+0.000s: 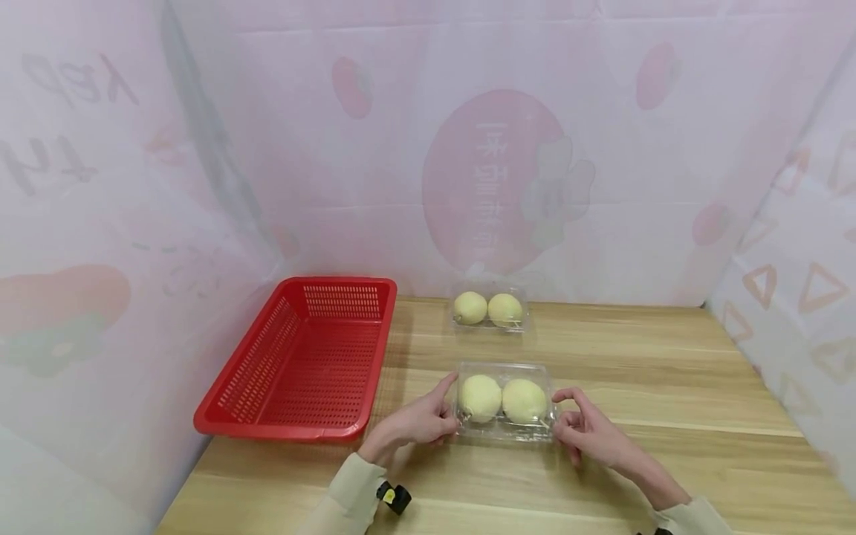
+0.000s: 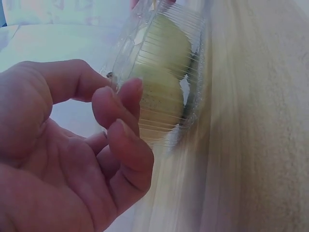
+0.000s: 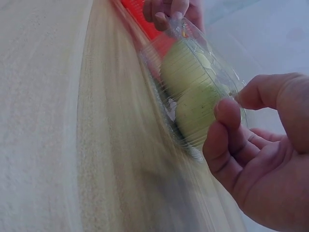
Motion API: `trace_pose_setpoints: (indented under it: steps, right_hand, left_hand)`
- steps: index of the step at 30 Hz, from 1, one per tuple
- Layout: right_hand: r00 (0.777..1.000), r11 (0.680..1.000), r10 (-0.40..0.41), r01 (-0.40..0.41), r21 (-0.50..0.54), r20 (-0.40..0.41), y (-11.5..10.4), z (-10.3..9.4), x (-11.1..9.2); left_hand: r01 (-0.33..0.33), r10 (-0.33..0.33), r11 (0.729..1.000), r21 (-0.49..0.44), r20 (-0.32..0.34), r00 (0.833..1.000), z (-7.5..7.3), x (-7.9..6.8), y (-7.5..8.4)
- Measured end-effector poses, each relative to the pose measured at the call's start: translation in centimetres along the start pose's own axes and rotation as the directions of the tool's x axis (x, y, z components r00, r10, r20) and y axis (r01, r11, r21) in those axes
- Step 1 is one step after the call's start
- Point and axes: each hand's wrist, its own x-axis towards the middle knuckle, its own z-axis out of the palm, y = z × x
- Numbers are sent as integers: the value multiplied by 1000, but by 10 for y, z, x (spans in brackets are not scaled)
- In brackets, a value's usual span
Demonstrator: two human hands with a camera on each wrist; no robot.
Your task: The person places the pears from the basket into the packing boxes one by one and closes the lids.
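A clear plastic clamshell box (image 1: 503,430) lies on the table between both hands, holding two pale yellow pears (image 1: 480,398) side by side. My left hand (image 1: 424,417) pinches the box's left side, its thumb and fingertips at the lid edge in the left wrist view. On the opposite side my right hand (image 1: 591,435) pinches the edge near the front corner. In the right wrist view, the right fingers (image 3: 219,142) curl beside the ribbed plastic wall. The lid appears down over the pears.
Behind, near the back curtain, stands a second clear box (image 1: 488,328) with two pears. A red perforated basket (image 1: 383,349) sits at the left, close to the left hand. Printed curtains enclose the wooden table (image 1: 642,357) at the back and sides.
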Motion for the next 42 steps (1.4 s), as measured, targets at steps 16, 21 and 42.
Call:
trace_pose_setpoints:
  steps: [16,21,42]
  right_hand:
    - [998,1000,11,-12,-19,-70,0,-2,11]
    - [993,999,41,-40,10,-112,-2,-3,18]
    - [983,997,74,-79,-23,-166,3,-20,53]
  left_hand:
    - [48,-48,998,-50,0,999,-4,7,5]
    - [47,-48,998,-32,-17,999,-7,16,4]
    - [43,-42,999,0,-183,982,-12,48,7]
